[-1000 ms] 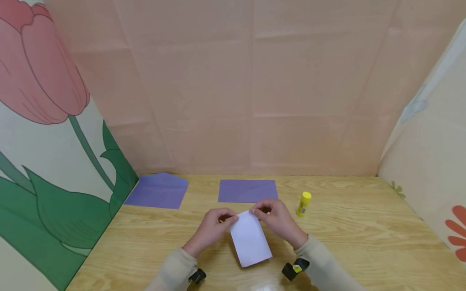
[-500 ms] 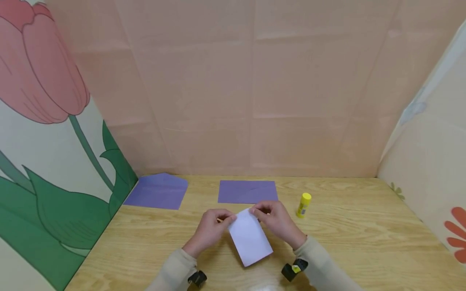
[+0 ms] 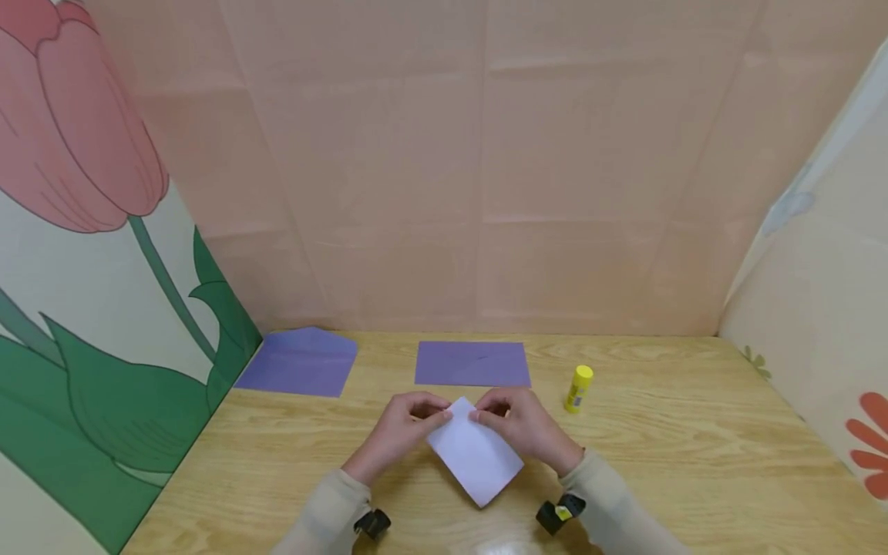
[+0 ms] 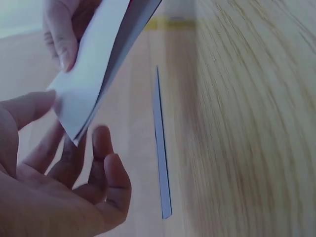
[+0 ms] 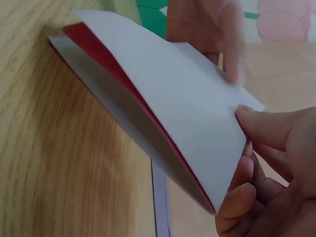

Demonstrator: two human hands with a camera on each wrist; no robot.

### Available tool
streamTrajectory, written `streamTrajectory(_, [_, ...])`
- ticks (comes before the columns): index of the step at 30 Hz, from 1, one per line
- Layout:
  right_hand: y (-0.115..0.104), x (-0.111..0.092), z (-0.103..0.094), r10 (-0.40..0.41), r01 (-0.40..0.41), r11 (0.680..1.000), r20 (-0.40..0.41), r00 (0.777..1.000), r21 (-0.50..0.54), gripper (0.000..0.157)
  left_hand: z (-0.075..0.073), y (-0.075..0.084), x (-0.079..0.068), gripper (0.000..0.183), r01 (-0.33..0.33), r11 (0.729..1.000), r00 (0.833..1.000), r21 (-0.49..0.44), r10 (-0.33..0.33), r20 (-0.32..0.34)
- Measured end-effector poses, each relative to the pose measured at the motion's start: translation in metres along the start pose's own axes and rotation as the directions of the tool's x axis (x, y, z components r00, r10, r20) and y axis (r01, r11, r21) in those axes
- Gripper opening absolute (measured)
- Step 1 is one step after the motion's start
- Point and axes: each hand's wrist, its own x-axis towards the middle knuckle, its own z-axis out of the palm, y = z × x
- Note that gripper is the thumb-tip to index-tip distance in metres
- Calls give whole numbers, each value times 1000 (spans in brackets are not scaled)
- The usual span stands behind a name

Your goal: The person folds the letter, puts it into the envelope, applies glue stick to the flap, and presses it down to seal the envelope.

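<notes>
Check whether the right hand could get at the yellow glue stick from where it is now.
Probably yes. The glue stick stands upright just right of the right hand, with only bare table between them. But that hand is pinching the folded white card, so it would have to let go first.

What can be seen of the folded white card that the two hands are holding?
The folded white card looks like stiff paper, white outside with a red inner face showing in the right wrist view. It is folded in two, its leaves slightly apart. It is turned diagonally above the wooden table, near the front edge. The left hand pinches its far left corner and the right hand pinches its far right edge, thumb on top. Whether its near corner touches the table cannot be told.
</notes>
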Motion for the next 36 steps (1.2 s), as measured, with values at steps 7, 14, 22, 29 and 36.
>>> streamTrajectory(7, [-4, -1, 4, -18, 20, 1000, 94, 995, -20, 9, 6, 5, 2, 15, -10, 999, 1000, -40, 11, 14])
streamTrajectory(14, [-6, -1, 2, -54, 61, 996, 101, 993, -65, 9, 5, 7, 1, 15, -30, 999, 999, -12, 30, -36])
streamTrajectory(22, [2, -3, -4, -36, 51, 994, 143, 989, -100, 8, -2, 5, 5, 11, -35, 999, 987, -36, 29, -155])
streamTrajectory(29, [4, -3, -4, -3, 17, 997, 177, 984, -76, 11, -5, 2, 5, 7, -51, 999, 987, 3, 51, -153])
streamTrajectory(36, [5, -4, -6, 4, 17, 993, 182, 983, -113, 9, -9, -2, 7, 11, 25, 999, 976, -28, -31, -216])
